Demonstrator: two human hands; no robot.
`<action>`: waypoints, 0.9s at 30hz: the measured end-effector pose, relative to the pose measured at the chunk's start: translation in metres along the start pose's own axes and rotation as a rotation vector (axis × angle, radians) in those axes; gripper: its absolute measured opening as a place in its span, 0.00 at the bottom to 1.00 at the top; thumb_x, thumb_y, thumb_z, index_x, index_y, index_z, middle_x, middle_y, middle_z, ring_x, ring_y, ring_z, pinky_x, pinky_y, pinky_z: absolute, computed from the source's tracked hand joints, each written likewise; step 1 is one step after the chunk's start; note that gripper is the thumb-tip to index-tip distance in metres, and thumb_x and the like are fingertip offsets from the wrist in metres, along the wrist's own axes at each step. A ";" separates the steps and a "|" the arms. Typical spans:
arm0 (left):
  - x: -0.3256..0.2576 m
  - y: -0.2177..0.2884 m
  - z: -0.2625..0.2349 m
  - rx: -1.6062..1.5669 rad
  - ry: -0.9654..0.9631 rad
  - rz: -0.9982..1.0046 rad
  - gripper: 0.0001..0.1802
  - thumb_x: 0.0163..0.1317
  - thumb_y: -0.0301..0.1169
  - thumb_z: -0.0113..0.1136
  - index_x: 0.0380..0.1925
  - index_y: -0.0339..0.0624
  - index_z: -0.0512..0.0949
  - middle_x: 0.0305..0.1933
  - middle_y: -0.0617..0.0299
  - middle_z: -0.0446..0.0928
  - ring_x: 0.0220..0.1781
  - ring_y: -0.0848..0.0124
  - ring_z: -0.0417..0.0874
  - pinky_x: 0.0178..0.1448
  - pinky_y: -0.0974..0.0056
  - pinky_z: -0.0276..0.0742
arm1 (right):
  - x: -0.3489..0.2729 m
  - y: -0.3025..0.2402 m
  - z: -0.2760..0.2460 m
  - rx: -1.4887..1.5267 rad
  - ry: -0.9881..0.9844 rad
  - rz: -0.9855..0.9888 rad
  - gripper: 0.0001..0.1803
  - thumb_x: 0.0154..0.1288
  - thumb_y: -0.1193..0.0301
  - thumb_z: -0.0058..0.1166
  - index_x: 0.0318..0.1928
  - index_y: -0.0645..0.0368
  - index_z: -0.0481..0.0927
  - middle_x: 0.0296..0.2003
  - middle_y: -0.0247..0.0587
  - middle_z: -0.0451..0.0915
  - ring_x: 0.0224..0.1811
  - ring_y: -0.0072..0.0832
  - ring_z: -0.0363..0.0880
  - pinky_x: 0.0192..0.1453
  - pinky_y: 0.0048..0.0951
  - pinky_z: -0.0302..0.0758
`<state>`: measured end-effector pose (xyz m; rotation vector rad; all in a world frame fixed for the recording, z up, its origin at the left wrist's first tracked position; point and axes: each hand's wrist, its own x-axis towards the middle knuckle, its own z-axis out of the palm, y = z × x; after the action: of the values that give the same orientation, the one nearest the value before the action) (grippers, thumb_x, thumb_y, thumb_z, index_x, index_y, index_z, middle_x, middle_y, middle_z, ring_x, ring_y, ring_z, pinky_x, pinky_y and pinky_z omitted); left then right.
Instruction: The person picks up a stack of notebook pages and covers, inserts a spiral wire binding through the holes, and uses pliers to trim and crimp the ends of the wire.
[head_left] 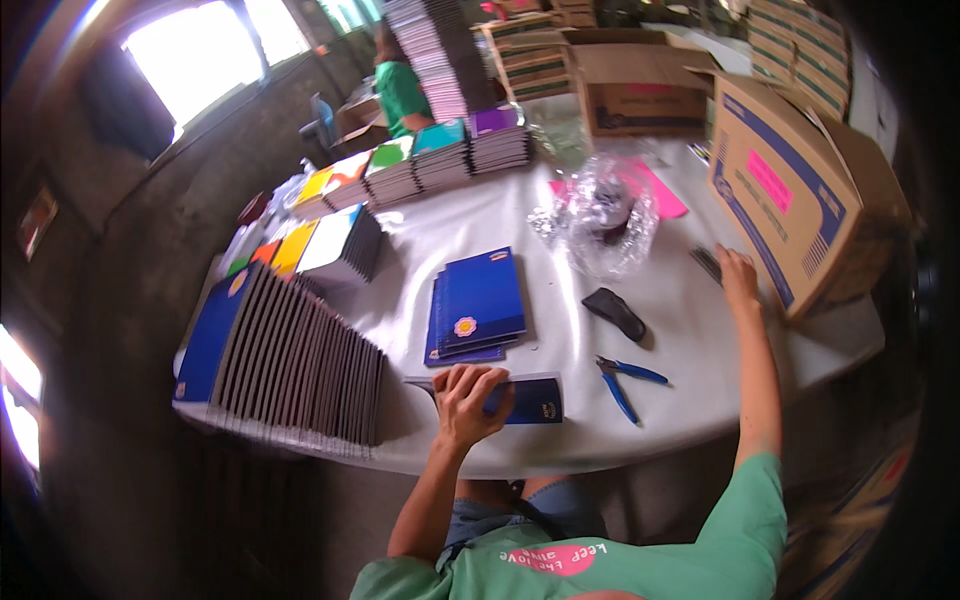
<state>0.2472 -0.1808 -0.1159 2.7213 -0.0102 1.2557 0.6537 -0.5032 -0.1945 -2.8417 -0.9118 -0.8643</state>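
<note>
Taking the blue notebook pile (485, 295) as the landmark, the task's thing, a dark blue notebook (538, 403), lies just on its near side, close to the table's front edge. The left hand (465, 405) is clamped on this notebook, fingers bent over its far edge with the thumb round toward the right; whether the notebook lies flat or is tipped up a little, I cannot tell. The right hand (738, 275) is well to the right of the pile, its fingers at some thin dark strips (707, 264); whether they are pinched together on a strip or only touching, I cannot tell. To do this well, the left hand should probably hold the notebook firmly and squarely, so that its edge does not skew or slide toward the front. The right hand is best served by parting one strip cleanly from the others and taking it near an end, since such slender pieces likely tangle or bend. A sensible path back toward the pile would clear the black object (615, 316) to its right and the blue-handled cutters (628, 380), whose handles are spread, to its near right.
</note>
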 end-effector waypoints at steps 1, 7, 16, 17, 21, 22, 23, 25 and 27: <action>0.002 0.004 -0.005 0.009 0.006 0.013 0.16 0.40 0.31 0.67 0.33 0.50 0.77 0.30 0.70 0.77 0.32 0.71 0.75 0.45 0.65 0.60 | 0.001 -0.002 -0.009 0.037 -0.017 0.060 0.21 0.60 0.77 0.43 0.56 0.57 0.71 0.41 0.46 0.75 0.45 0.40 0.75 0.50 0.40 0.71; -0.012 0.022 -0.028 -0.014 0.145 0.020 0.13 0.37 0.31 0.69 0.26 0.51 0.76 0.23 0.72 0.74 0.27 0.74 0.73 0.43 0.65 0.56 | 0.038 -0.063 -0.123 0.146 0.408 0.156 0.20 0.69 0.74 0.39 0.60 0.51 0.69 0.42 0.47 0.73 0.46 0.42 0.72 0.48 0.40 0.71; -0.031 0.091 -0.142 -0.131 0.356 0.068 0.11 0.39 0.35 0.66 0.26 0.49 0.79 0.22 0.72 0.74 0.23 0.75 0.70 0.40 0.65 0.56 | -0.057 -0.217 -0.304 1.244 0.832 -0.496 0.15 0.68 0.71 0.39 0.42 0.69 0.76 0.26 0.46 0.73 0.24 0.28 0.68 0.26 0.29 0.65; -0.038 0.090 -0.153 -0.157 0.361 0.065 0.11 0.39 0.36 0.66 0.25 0.49 0.79 0.21 0.73 0.74 0.22 0.75 0.70 0.39 0.65 0.56 | -0.079 -0.236 -0.315 1.519 0.672 -0.459 0.14 0.67 0.71 0.40 0.42 0.69 0.76 0.25 0.45 0.73 0.23 0.28 0.68 0.25 0.28 0.65; -0.077 0.074 -0.199 -0.217 0.410 -0.094 0.10 0.38 0.40 0.64 0.20 0.49 0.79 0.16 0.72 0.71 0.18 0.75 0.68 0.38 0.64 0.55 | -0.116 -0.300 -0.321 1.989 -0.166 -0.793 0.13 0.62 0.75 0.45 0.44 0.69 0.77 0.20 0.38 0.74 0.16 0.23 0.65 0.22 0.26 0.63; -0.088 0.067 -0.214 -0.151 0.425 -0.116 0.11 0.38 0.41 0.63 0.19 0.49 0.79 0.14 0.72 0.71 0.17 0.75 0.67 0.37 0.64 0.56 | -0.117 -0.330 -0.327 2.082 -0.440 -0.813 0.13 0.62 0.75 0.45 0.45 0.69 0.76 0.19 0.36 0.74 0.16 0.21 0.65 0.21 0.25 0.63; -0.102 0.059 -0.230 -0.084 0.442 -0.138 0.11 0.37 0.43 0.63 0.18 0.49 0.78 0.13 0.72 0.70 0.16 0.75 0.67 0.37 0.64 0.56 | -0.119 -0.359 -0.334 2.146 -0.728 -0.784 0.14 0.63 0.76 0.45 0.47 0.68 0.76 0.18 0.35 0.73 0.15 0.20 0.64 0.21 0.23 0.62; -0.132 0.043 -0.269 0.125 0.479 -0.255 0.12 0.39 0.44 0.62 0.16 0.48 0.77 0.11 0.70 0.67 0.15 0.74 0.66 0.37 0.63 0.57 | -0.124 -0.427 -0.339 2.308 -1.292 -0.752 0.15 0.67 0.73 0.43 0.52 0.66 0.72 0.19 0.31 0.70 0.16 0.16 0.62 0.21 0.20 0.59; -0.173 0.023 -0.307 0.329 0.535 -0.366 0.14 0.40 0.45 0.62 0.14 0.48 0.75 0.10 0.69 0.65 0.14 0.73 0.65 0.37 0.63 0.57 | -0.129 -0.498 -0.342 2.308 -1.680 -0.821 0.17 0.71 0.69 0.41 0.55 0.63 0.68 0.22 0.28 0.67 0.18 0.13 0.59 0.21 0.17 0.56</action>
<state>-0.0994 -0.1719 -0.0474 2.3583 0.7707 1.9357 0.1247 -0.2261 -0.0377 -0.3452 -1.2316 1.7511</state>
